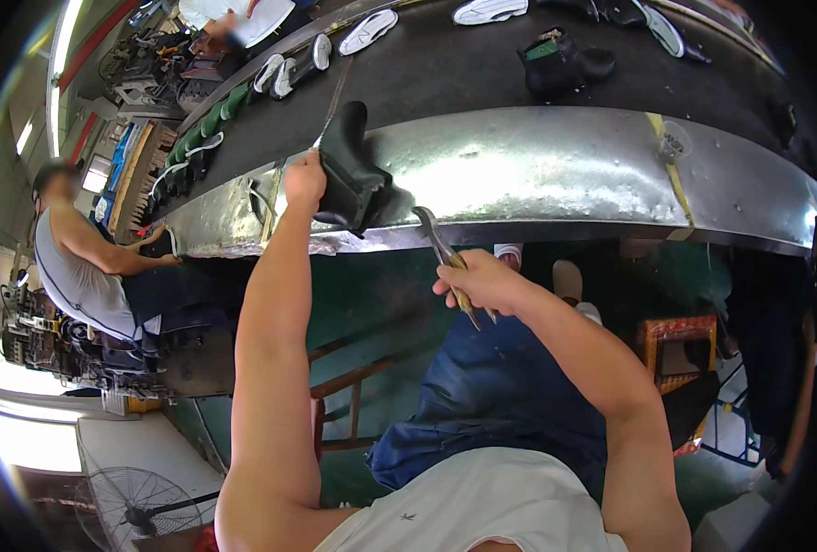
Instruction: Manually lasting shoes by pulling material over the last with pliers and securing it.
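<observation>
My left hand is closed on a black ankle boot, held tilted at the metal ledge's near edge. Whether the boot rests on the metal, I cannot tell. In my right hand is a pair of pincers, the fingers wrapped around its handles. The curved metal head of the pincers points up toward the ledge, a little to the right of the boot and apart from it. Part of the boot's rim is hidden behind my left fingers.
A shiny metal ledge borders a dark conveyor belt. On the belt are another black boot and several shoes with white soles. A small clear cup sits on the ledge. A person works at the left.
</observation>
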The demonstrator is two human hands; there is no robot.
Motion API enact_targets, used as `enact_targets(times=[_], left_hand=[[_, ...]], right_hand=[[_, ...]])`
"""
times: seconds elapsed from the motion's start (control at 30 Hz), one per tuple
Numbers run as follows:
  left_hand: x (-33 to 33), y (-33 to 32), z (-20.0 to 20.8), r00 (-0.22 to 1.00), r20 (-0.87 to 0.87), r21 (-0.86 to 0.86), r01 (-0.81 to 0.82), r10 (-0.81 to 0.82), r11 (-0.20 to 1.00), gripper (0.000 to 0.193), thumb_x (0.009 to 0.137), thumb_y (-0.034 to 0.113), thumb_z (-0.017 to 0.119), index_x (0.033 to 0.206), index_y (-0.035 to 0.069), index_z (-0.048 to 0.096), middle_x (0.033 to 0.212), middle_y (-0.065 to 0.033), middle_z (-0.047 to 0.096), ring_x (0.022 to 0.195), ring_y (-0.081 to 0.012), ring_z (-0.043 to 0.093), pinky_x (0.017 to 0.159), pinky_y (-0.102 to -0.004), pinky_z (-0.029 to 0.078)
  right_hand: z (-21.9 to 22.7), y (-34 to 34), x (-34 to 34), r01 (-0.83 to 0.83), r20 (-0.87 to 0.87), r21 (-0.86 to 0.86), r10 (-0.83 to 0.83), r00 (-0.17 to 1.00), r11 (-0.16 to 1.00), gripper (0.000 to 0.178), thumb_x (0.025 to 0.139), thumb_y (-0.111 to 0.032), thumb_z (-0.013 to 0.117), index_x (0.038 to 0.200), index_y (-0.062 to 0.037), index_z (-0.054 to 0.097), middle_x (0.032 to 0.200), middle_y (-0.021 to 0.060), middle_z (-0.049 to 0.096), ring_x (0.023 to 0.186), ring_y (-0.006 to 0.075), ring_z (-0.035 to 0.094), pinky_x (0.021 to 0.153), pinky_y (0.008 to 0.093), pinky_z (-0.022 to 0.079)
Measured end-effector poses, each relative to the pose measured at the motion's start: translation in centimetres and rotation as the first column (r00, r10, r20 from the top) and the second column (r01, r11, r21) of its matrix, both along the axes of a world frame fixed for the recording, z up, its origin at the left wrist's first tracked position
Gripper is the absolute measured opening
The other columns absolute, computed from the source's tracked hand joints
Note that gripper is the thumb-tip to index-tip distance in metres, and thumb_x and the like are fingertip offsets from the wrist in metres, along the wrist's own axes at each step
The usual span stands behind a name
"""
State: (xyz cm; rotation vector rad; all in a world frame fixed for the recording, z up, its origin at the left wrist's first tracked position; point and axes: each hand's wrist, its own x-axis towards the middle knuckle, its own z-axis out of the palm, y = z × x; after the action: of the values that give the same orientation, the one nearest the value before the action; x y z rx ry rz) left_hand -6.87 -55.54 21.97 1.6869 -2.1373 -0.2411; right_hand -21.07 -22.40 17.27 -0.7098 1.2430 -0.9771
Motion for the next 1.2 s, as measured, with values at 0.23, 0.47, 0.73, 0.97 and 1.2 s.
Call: enact_targets(times=[0.23, 0.47, 0.73, 0.97, 1.2], left_hand=[[5.8, -8.7, -3.5, 0.815, -0.535, 0.448, 0.05, 0.223, 0.893, 0.062, 0.103, 0.044, 0.052, 0.126, -0.013, 0.06, 0.128, -0.023, 0.065, 0.112, -0.0293, 0.064, 0.097, -0.0387, 0.048], [7.1, -11.0, -4.7, 0.79, -0.565, 0.504, 0.101, 0.238, 0.858, 0.047, 0.105, 0.039, 0.05, 0.119, -0.003, 0.065, 0.112, -0.0149, 0.072, 0.095, -0.0257, 0.07, 0.086, -0.0397, 0.055], [5.1, -7.9, -3.4, 0.782, -0.565, 0.513, 0.083, 0.263, 0.854, 0.062, 0.102, 0.042, 0.054, 0.128, -0.014, 0.058, 0.131, -0.0246, 0.063, 0.116, -0.0297, 0.062, 0.101, -0.0383, 0.046], [5.1, -7.4, -3.0, 0.852, -0.498, 0.414, 0.07, 0.162, 0.908, 0.065, 0.102, 0.045, 0.052, 0.124, -0.016, 0.06, 0.131, -0.0286, 0.062, 0.122, -0.0344, 0.061, 0.102, -0.0402, 0.045], [7.2, -9.8, -2.8, 0.822, -0.503, 0.396, -0.056, 0.268, 0.916, 0.066, 0.099, 0.046, 0.056, 0.122, -0.015, 0.062, 0.129, -0.0276, 0.064, 0.114, -0.0352, 0.066, 0.096, -0.0417, 0.049]], right_hand=[[0.7, -5.2, 1.5, -0.11, 0.141, -0.127, 0.128, 0.982, 0.986, 0.029, 0.096, -0.027, 0.058, 0.091, 0.0005, 0.063, 0.074, 0.0097, 0.066, 0.051, 0.0121, 0.056, 0.047, 0.031, 0.044], [4.2, -9.5, 2.4, -0.151, -0.116, -0.14, 0.135, 0.984, 0.979, 0.028, 0.094, -0.024, 0.057, 0.094, 0.0038, 0.061, 0.082, 0.0126, 0.067, 0.06, 0.0183, 0.064, 0.053, 0.0335, 0.053], [4.1, -13.7, 2.7, -0.098, 0.423, -0.095, 0.129, 0.897, 0.991, 0.034, 0.101, -0.02, 0.059, 0.121, 0.006, 0.051, 0.112, 0.0161, 0.06, 0.101, 0.0291, 0.067, 0.081, 0.0505, 0.062], [4.2, -14.0, 3.2, -0.096, 0.318, -0.084, 0.118, 0.941, 0.992, 0.023, 0.1, -0.022, 0.059, 0.103, 0.0, 0.06, 0.092, 0.0111, 0.067, 0.075, 0.0158, 0.065, 0.052, 0.0281, 0.051], [0.8, 2.0, 1.6, -0.144, 0.197, -0.051, 0.152, 0.969, 0.988, 0.028, 0.101, -0.029, 0.059, 0.082, -0.0083, 0.059, 0.064, 0.0026, 0.061, 0.05, 0.0079, 0.052, 0.044, 0.0245, 0.036]])
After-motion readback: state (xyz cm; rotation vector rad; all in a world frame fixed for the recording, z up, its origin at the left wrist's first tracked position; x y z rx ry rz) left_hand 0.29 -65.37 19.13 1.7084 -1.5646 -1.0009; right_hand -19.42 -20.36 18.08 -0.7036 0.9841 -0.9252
